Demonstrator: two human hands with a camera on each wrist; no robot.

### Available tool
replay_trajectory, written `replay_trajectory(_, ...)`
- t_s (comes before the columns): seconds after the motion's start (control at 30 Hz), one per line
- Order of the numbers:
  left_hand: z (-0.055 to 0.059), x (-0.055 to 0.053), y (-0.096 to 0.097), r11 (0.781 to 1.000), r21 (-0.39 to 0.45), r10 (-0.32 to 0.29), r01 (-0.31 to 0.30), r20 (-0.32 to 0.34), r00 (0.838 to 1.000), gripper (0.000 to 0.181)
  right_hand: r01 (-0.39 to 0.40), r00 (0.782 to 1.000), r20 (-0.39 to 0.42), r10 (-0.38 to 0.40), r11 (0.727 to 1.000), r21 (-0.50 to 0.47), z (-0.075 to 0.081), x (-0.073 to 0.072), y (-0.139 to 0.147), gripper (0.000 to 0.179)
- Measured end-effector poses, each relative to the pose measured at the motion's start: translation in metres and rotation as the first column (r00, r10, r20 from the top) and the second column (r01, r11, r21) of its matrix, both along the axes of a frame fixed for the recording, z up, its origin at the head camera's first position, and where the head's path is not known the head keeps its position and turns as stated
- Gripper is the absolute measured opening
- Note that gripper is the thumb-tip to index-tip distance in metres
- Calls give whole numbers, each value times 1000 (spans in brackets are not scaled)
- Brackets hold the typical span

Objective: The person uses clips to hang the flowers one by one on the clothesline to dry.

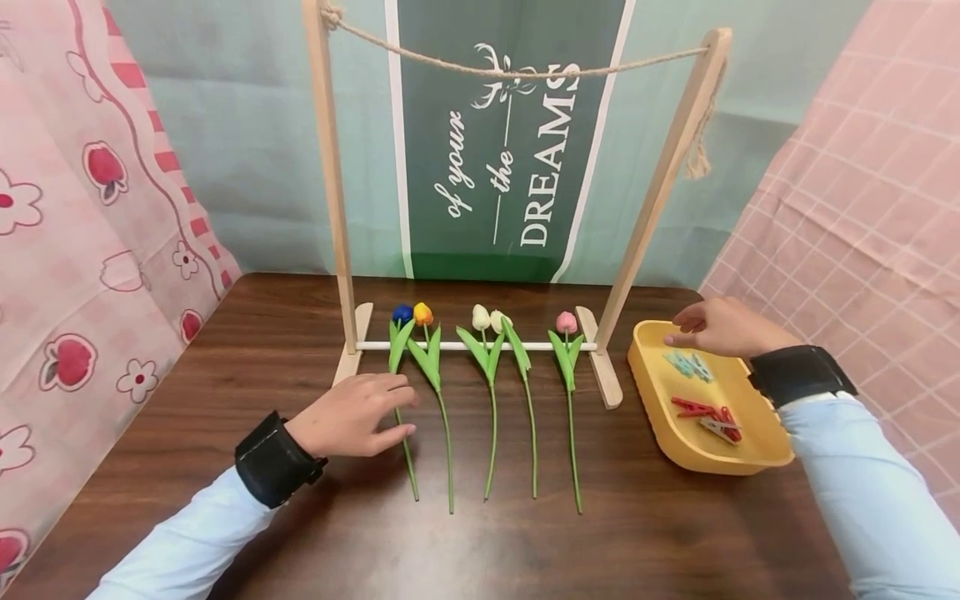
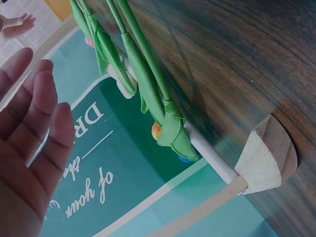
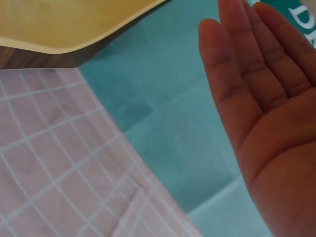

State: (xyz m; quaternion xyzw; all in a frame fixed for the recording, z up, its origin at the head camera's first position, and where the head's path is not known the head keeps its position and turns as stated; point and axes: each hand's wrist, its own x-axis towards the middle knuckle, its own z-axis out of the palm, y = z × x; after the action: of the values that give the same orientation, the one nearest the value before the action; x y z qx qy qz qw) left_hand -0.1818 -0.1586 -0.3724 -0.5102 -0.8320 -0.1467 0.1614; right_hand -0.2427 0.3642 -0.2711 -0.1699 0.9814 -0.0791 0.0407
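Note:
My left hand (image 1: 358, 415) hovers above the stem of the blue tulip (image 1: 402, 314), fingers loosely bent and holding nothing; in the left wrist view its palm (image 2: 29, 133) is bare. Beside that flower lie an orange tulip (image 1: 423, 314), two white tulips (image 1: 481, 317) and a pink tulip (image 1: 566, 322), all with green stems and leaves. Over the far side of a yellow basket (image 1: 678, 446) is my right hand (image 1: 723, 327), also without anything in its relaxed fingers. The basket contains teal clothespins (image 1: 688, 365), red clothespins (image 1: 693, 407) and a whitish clothespin (image 1: 720, 429).
A wooden frame with two posts (image 1: 663, 200) stands behind the stems, and a twine rope (image 1: 450, 62) sags between the post tops. The tulip heads lie across its white bottom rod (image 1: 450, 345). Printed cloths hang around the brown table (image 1: 247, 367).

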Motion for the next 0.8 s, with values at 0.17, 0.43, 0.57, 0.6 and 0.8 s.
replay_trajectory(0.17, -3, -2, -2, 1000, 11, 2, -2, 20, 1000, 22, 26, 998, 62, -28, 999, 37, -12, -16, 10, 56)
replay_trajectory(0.43, -6, -5, -2, 1000, 20, 6, -8, 56, 998, 18, 115, 983, 132, -127, 989, 92, -32, -33, 19, 47)
replay_trajectory(0.57, -8, -6, -2, 1000, 28, -1, -1, 76, 997, 15, 167, 968, 168, -185, 979, 113, -39, -39, 19, 43)
replay_trajectory(0.6, -8, -6, -2, 1000, 29, -2, 0, 77, 997, 15, 180, 965, 174, -198, 977, 115, -40, -40, 20, 42)
replay_trajectory(0.8, -11, -6, -2, 1000, 29, 4, -6, 67, 998, 13, 242, 952, 166, -258, 964, 113, -51, -43, 22, 39)
